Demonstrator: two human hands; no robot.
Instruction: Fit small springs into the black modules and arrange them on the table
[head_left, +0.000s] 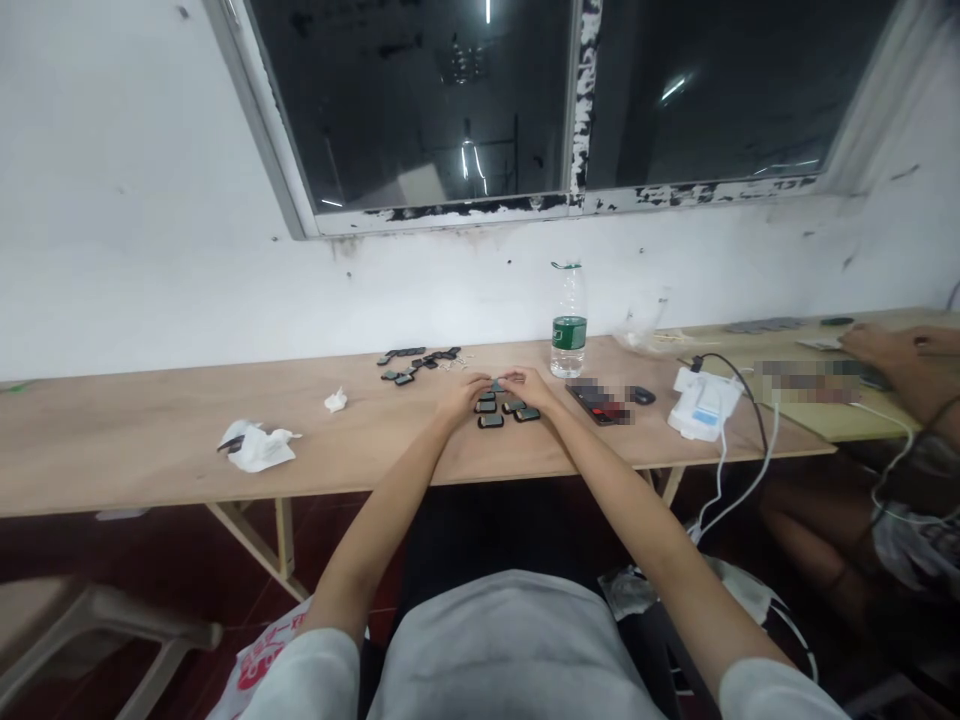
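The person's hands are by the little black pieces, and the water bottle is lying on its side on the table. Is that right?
Not quite. The head view shows the water bottle standing upright on the wooden table, not lying on its side. The rest is right: the left hand and right hand are by the little black pieces.

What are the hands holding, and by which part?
The left hand and right hand meet at a small dark device; any hold on it cannot be told.
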